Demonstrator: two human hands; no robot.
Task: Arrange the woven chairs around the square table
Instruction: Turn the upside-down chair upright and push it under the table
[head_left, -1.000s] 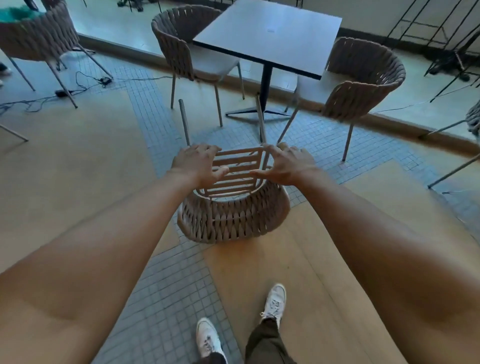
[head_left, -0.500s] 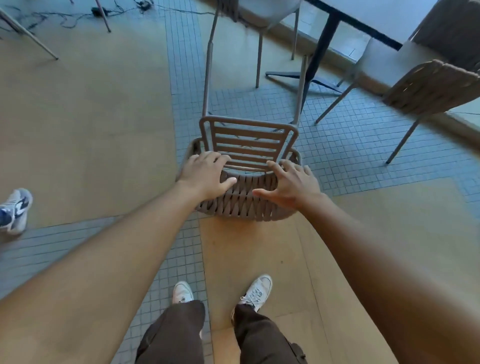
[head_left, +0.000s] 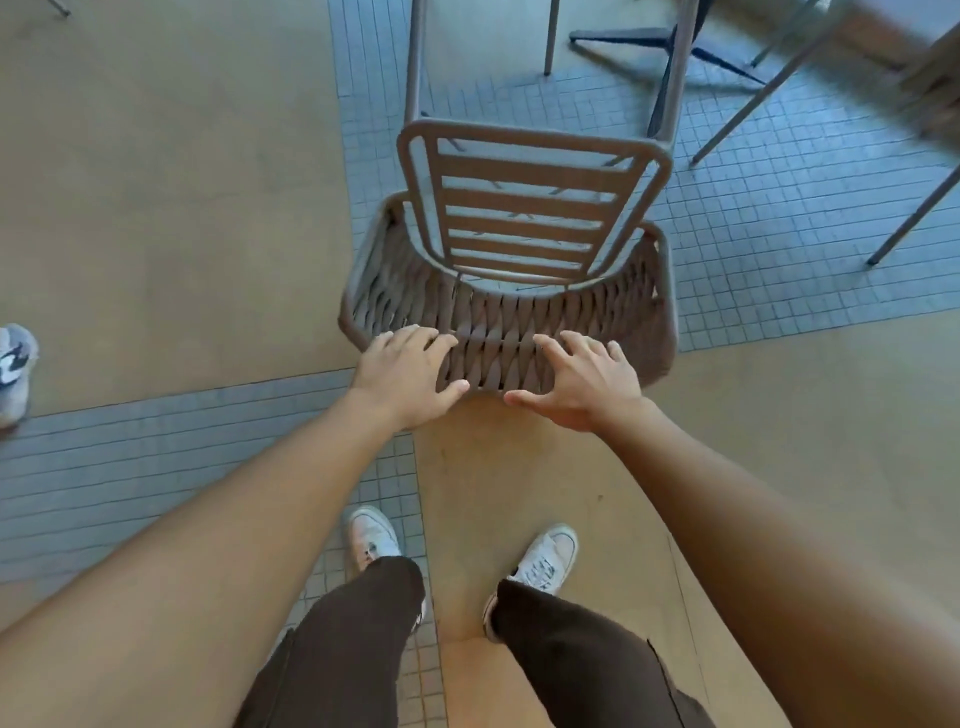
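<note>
A tan woven chair lies tipped over on the floor. Its slatted seat underside faces up and two of its legs point away from me. My left hand rests on the left part of the woven backrest, fingers apart, thumb at the band's lower edge. My right hand is spread over the right part of the backrest, fingertips touching the weave. Neither hand is closed around it. Only the square table's dark cross base shows, just beyond the chair; its top is out of view.
Thin legs of other chairs stand at the upper right and one near the table base. Another person's shoe is at the left edge. My own white shoes stand just behind the tipped chair.
My hands have slid from the slatted seat frame down to the woven backrest. My view has dropped and moved closer, so the table top and neighbouring chairs left the frame.
</note>
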